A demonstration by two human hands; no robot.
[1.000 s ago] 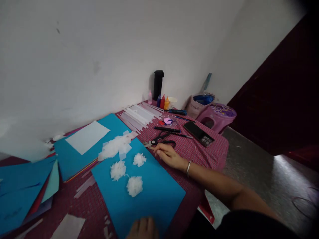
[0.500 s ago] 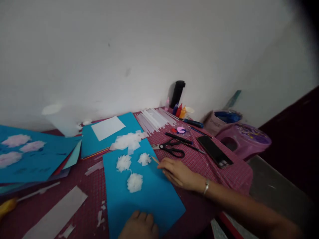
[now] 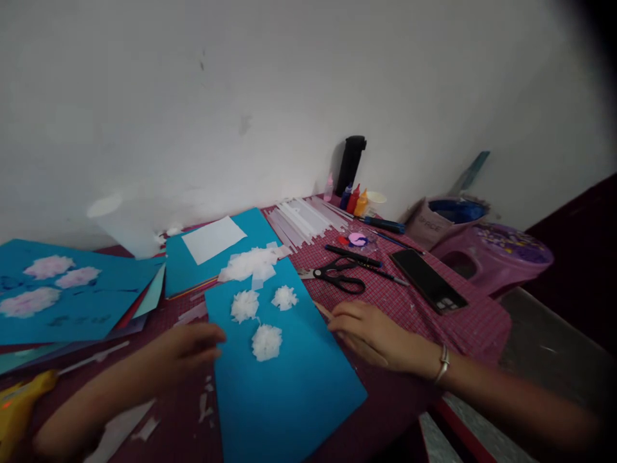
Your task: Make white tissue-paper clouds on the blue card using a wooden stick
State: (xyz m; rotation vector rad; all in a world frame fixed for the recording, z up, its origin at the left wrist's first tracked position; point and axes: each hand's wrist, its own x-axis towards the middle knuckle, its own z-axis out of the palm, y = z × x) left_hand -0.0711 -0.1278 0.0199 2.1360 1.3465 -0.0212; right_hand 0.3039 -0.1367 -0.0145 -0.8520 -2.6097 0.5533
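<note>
A blue sheet of card [image 3: 299, 392] lies in front of me. It bears three fluffy white tissue-paper puffs [image 3: 267, 342], two higher up and one below them. My left hand [image 3: 193, 347] hovers at the card's left edge, fingers stretched and apart, holding nothing. Over the card's right edge, my right hand [image 3: 364, 331] is closed on a pale wooden stick [image 3: 324, 311], whose tip pokes out toward the puffs. Loose white tissue pieces [image 3: 250, 262] are heaped just beyond the card, and black-handled scissors [image 3: 340, 275] lie above my right hand.
At left is another blue card [image 3: 72, 315] with pinkish puffs, near a yellow glue gun [image 3: 24, 405]. White strips [image 3: 308, 218], paint bottles [image 3: 354, 199], a black marker [image 3: 353, 255] and a phone [image 3: 428, 280] lie farther back. A pink stool [image 3: 482, 263] stands at right.
My left hand has lifted off the lower part of the card and moved up and left to its edge. My right hand has drawn the stick slightly away from the puffs.
</note>
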